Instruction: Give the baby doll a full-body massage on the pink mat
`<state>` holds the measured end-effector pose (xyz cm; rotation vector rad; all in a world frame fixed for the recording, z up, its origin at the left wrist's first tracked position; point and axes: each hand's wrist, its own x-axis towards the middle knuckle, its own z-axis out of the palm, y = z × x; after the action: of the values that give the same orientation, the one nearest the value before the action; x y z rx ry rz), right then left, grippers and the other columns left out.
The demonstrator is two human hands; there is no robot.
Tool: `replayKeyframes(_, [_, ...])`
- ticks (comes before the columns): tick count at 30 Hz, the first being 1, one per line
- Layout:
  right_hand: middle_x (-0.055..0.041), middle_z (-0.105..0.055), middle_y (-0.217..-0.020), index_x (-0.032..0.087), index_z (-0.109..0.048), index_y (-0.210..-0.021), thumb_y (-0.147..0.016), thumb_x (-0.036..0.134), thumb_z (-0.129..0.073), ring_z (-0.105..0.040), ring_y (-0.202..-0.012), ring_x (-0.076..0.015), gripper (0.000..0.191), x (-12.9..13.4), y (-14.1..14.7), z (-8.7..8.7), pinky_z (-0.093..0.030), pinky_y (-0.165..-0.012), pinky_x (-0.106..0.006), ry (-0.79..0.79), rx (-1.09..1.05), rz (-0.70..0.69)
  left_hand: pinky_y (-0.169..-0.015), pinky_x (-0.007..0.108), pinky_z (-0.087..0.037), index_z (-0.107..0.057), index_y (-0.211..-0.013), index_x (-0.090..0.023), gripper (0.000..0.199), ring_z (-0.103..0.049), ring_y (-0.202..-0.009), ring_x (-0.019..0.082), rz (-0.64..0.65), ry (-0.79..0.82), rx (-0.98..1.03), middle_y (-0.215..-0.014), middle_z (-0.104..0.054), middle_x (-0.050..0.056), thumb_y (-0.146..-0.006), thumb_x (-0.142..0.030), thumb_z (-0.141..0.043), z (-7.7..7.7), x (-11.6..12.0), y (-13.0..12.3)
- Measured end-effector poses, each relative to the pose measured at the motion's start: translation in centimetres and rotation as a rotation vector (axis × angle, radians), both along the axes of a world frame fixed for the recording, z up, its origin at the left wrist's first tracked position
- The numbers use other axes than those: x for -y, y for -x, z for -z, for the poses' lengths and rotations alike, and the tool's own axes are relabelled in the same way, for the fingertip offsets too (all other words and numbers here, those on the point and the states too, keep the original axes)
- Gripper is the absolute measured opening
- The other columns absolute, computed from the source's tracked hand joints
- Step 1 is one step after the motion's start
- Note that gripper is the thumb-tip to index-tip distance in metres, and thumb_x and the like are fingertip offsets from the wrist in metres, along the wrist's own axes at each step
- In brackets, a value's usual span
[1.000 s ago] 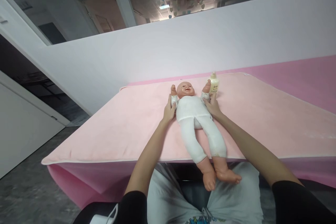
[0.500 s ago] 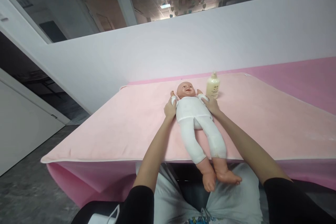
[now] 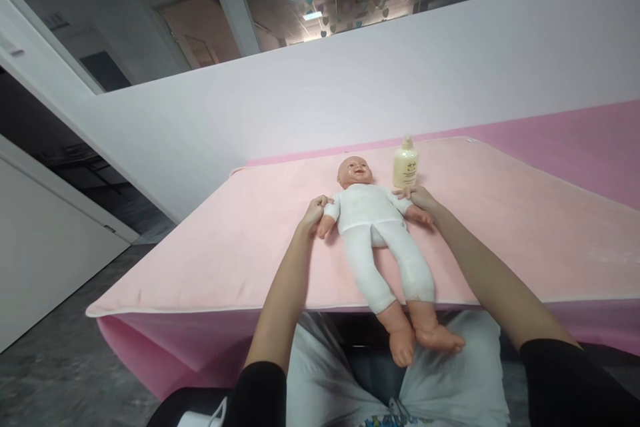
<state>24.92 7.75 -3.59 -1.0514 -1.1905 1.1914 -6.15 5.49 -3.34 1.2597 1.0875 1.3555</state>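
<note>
A baby doll (image 3: pixel 371 203) in a white top and trousers lies on its back, head toward the wall, its bare feet hanging past the table's near edge. Its arms lie down and outward at its sides. My left hand (image 3: pixel 315 211), fingers curled, grips the sleeve of the doll's arm on the left. On the other side my right hand (image 3: pixel 421 197) holds the opposite sleeve, fingertips over its upper part; the thumb is hidden. Just behind my right hand stands a pale yellow pump bottle (image 3: pixel 405 164), upright.
A pink towel (image 3: pixel 250 240) covers the table over a darker pink cloth (image 3: pixel 580 150). Behind it rises a white wall (image 3: pixel 320 93) with a glass pane above. My lap is under the near edge, and a white door (image 3: pixel 50 247) stands at the left.
The doll's arms have come down from beside its head to its sides. My left hand has moved slightly left, my right hand slightly right; both have shifted to the outer side of the arms.
</note>
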Motion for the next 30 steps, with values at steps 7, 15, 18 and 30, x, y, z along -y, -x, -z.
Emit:
replayKeyframes(7, [-0.0034,-0.070,-0.075,0.018,-0.056,-0.046,-0.055,0.003,-0.061,-0.067,-0.088,-0.0195,0.018,0.2,0.1,0.2,-0.053,-0.089,-0.036,-0.031,-0.097,-0.014,-0.081,0.033,-0.049,-0.044,-0.056,-0.016,0.016,-0.062,-0.086,0.017,0.070,0.018,0.095,-0.089,-0.067,0.004,-0.050,-0.007,-0.057,0.4,-0.2,0.4])
replayKeyframes(15, [-0.0075,-0.072,-0.092,0.015,-0.072,-0.092,-0.060,0.030,-0.078,-0.065,-0.079,-0.0185,0.036,0.2,0.8,0.4,-0.055,-0.075,-0.033,-0.052,-0.017,-0.038,-0.084,0.034,-0.048,-0.061,-0.119,-0.015,0.055,-0.064,-0.093,0.021,0.000,-0.035,0.118,-0.107,-0.069,0.009,-0.067,-0.029,-0.073,0.1,-0.7,-0.7])
replayKeyframes(18, [-0.0060,-0.070,-0.079,0.014,-0.070,-0.080,-0.067,0.035,-0.070,-0.062,-0.071,-0.0183,0.025,-0.2,1.8,0.4,-0.051,-0.065,-0.031,-0.098,0.225,0.103,-0.079,0.034,-0.047,-0.068,-0.104,-0.012,0.036,-0.064,-0.086,0.023,-0.181,-0.035,-0.141,-0.089,-0.071,0.008,-0.076,-0.034,-0.065,0.3,-1.2,-1.0])
replayKeyframes(30, [-0.0058,-0.071,-0.087,0.016,-0.070,-0.093,-0.070,0.031,-0.071,-0.064,-0.072,-0.0174,0.028,0.5,1.1,0.0,-0.054,-0.066,-0.030,-0.015,0.030,-0.082,-0.078,0.031,-0.049,-0.061,-0.114,-0.012,0.045,-0.064,-0.086,0.019,-0.166,-0.018,-0.006,-0.100,-0.068,0.010,-0.075,-0.034,-0.066,0.5,-1.0,-0.4])
